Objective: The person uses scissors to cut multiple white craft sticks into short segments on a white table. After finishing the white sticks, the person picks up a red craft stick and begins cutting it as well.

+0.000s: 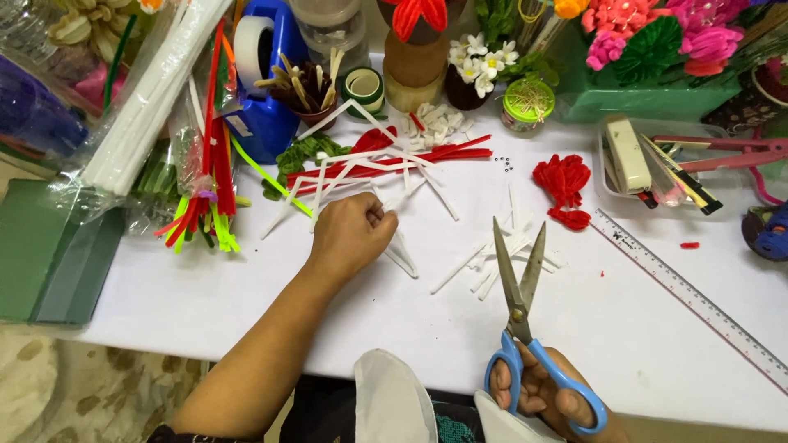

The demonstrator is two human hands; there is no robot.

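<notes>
My left hand point(349, 234) rests on the white table point(246, 287) with its fingers closed around white pipe cleaner pieces point(402, 254) that stick out to the right. My right hand point(546, 394) is at the table's near edge, gripping blue-handled scissors point(521, 303). Their blades are apart and point away from me, over a small heap of cut white pieces point(501, 254). Beyond my left hand lie longer white and red pipe cleaners point(386, 160), crossed over one another.
A clear ruler point(689, 295) lies at the right, a red fuzzy bundle point(562, 184) behind the scissors. A bag of coloured pipe cleaners point(205, 156) and white rods point(148, 107) lie at left. Pots, tape, a stapler point(628, 152) and craft flowers point(648, 41) line the back.
</notes>
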